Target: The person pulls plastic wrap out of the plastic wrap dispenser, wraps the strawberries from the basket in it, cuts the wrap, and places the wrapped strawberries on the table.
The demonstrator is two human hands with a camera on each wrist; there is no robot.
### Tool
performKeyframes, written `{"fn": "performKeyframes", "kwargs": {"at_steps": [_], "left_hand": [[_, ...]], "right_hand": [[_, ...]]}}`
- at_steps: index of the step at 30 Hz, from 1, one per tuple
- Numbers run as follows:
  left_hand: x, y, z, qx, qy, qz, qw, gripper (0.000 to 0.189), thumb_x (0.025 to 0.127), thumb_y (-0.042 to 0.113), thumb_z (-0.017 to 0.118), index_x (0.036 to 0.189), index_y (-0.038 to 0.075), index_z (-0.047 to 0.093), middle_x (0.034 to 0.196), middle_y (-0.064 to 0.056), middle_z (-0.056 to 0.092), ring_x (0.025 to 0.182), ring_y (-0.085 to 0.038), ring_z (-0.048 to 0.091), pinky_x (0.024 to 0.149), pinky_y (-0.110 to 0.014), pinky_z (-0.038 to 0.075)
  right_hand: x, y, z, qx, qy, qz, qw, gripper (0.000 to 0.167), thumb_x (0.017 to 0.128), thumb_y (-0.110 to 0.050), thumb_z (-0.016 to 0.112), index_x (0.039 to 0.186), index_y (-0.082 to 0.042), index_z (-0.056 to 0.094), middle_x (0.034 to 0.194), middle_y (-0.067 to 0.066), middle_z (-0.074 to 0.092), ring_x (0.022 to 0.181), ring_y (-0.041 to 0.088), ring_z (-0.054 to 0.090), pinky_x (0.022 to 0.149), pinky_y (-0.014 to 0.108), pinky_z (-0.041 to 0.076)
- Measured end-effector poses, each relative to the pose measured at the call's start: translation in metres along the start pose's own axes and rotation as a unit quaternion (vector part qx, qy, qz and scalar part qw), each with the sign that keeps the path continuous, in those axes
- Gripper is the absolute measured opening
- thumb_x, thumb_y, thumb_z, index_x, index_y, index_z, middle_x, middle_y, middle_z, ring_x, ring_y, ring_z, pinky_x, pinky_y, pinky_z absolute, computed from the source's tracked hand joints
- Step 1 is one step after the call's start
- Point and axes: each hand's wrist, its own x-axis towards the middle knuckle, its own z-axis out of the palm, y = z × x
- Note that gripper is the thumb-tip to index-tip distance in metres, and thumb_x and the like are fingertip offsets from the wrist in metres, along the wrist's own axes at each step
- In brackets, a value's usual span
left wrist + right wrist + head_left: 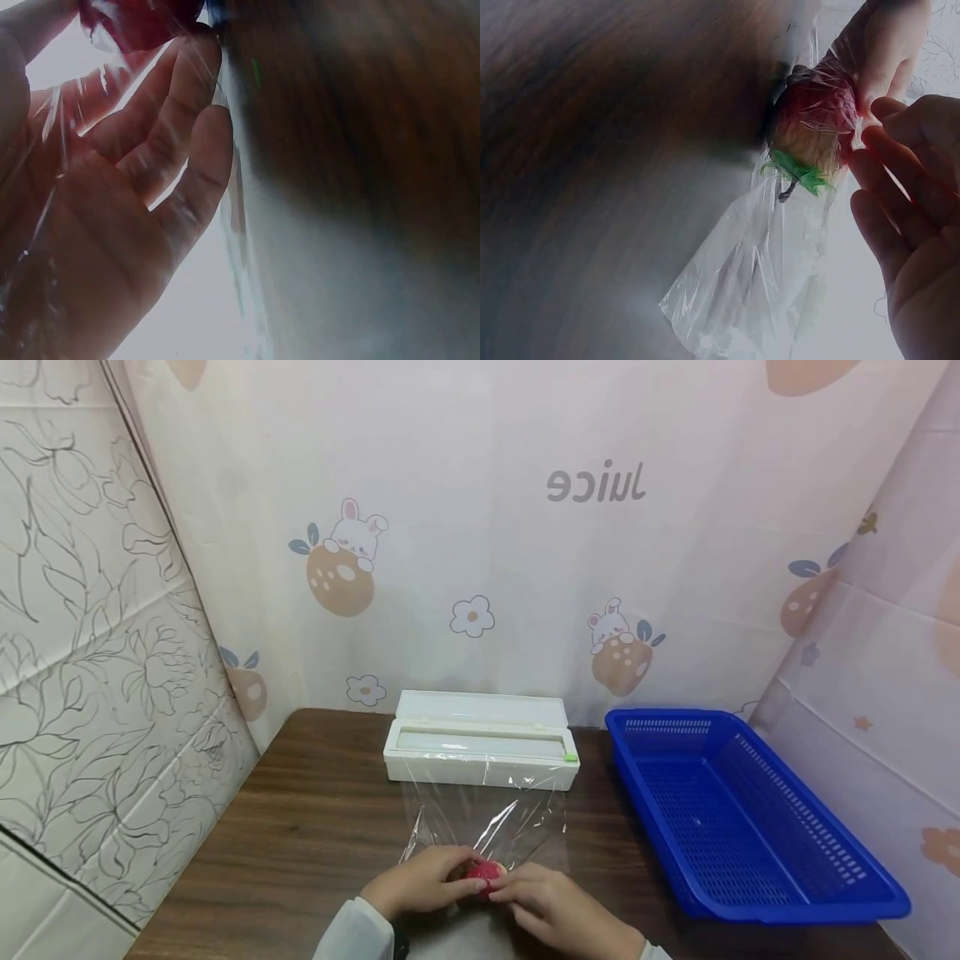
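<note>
There is room to pass over the left part of the table [300, 827] and, more narrowly, between the white box [457, 772] and the blue basket [798, 912]. Plastic wrap [491, 818] spans the middle; the curtain [480, 543] bars the back.

I can read only one word, "Juice" [596, 482], in grey mirrored letters; it stands on the pale printed cloth [487, 435] ahead of me, well beyond and above my right hand [553, 903].

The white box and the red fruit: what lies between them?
A sheet of clear plastic film, stretching over the brown tabletop from the white box toward the red fruit; the head view shows it.
</note>
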Motion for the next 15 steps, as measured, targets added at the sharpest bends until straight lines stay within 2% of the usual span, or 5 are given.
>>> {"fn": "performKeyframes", "kwargs": {"at_steps": [6, 10, 13, 15], "left_hand": [[0.001, 0.000, 0.000, 0.032, 0.017, 0.000, 0.9993, 0.032, 0.104, 0.038, 0.053, 0.120, 0.014, 0.068, 0.101, 0.012, 0.065, 0.092, -0.001, 0.059, 0.086, -0.028, 0.052], [0.000, 0.000, -0.002, 0.069, 0.032, 0.007, 0.9971, 0.036, 0.107, 0.034, 0.047, 0.121, 0.012, 0.071, 0.108, 0.003, 0.070, 0.101, -0.010, 0.064, 0.090, -0.034, 0.053], [0.000, -0.003, -0.003, 0.068, 0.042, 0.005, 0.9968, 0.036, 0.108, 0.031, 0.046, 0.117, 0.011, 0.074, 0.107, 0.002, 0.072, 0.101, -0.011, 0.066, 0.090, -0.034, 0.054], [0.001, -0.005, -0.004, 0.062, 0.044, 0.002, 0.9971, 0.035, 0.108, 0.030, 0.046, 0.110, 0.011, 0.075, 0.101, 0.005, 0.072, 0.095, -0.008, 0.066, 0.086, -0.032, 0.054]], "right_hand": [[0.001, 0.004, 0.007, -0.025, 0.018, 0.000, 0.9995, 0.032, 0.085, -0.001, 0.072, 0.116, -0.010, 0.073, 0.119, 0.002, 0.068, 0.109, 0.015, 0.063, 0.095, 0.021, 0.049], [0.003, 0.007, 0.012, -0.039, 0.033, -0.003, 0.9987, 0.038, 0.085, -0.006, 0.076, 0.122, -0.010, 0.070, 0.122, 0.004, 0.066, 0.110, 0.017, 0.063, 0.097, 0.022, 0.048], [0.004, 0.009, 0.014, -0.047, 0.036, 0.005, 0.9982, 0.040, 0.084, -0.008, 0.078, 0.123, -0.010, 0.069, 0.121, 0.004, 0.065, 0.110, 0.017, 0.062, 0.097, 0.022, 0.048], [0.005, 0.009, 0.016, -0.046, 0.034, 0.018, 0.9982, 0.040, 0.083, -0.009, 0.080, 0.122, -0.009, 0.070, 0.120, 0.003, 0.065, 0.110, 0.016, 0.062, 0.097, 0.022, 0.048]]}}
